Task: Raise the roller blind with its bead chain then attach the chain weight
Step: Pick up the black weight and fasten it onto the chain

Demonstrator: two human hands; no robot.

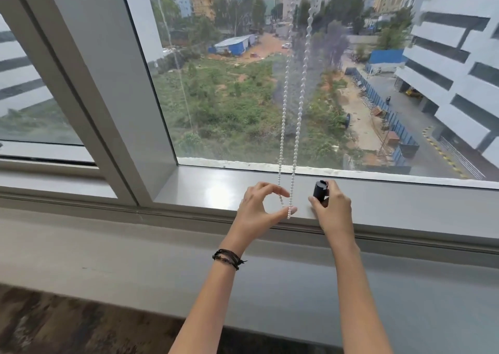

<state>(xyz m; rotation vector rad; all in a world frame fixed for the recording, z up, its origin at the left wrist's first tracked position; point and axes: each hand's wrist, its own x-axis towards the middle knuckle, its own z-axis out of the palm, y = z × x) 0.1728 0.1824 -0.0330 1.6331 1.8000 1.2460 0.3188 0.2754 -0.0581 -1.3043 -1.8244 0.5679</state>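
Observation:
A white bead chain [298, 116] hangs in two strands in front of the window glass, down to the sill. My left hand [256, 209] pinches the bottom of the chain loop between thumb and fingers just above the sill. My right hand [333, 209] holds a small black cylindrical chain weight [320, 190] upright, a short way to the right of the loop and apart from it. The roller blind itself is out of view above the frame.
A grey window sill [216, 189] runs under both hands, with a wider grey ledge [135, 259] below it. A thick grey window post [89, 83] stands to the left. Dark patterned floor [67, 326] shows at the bottom left.

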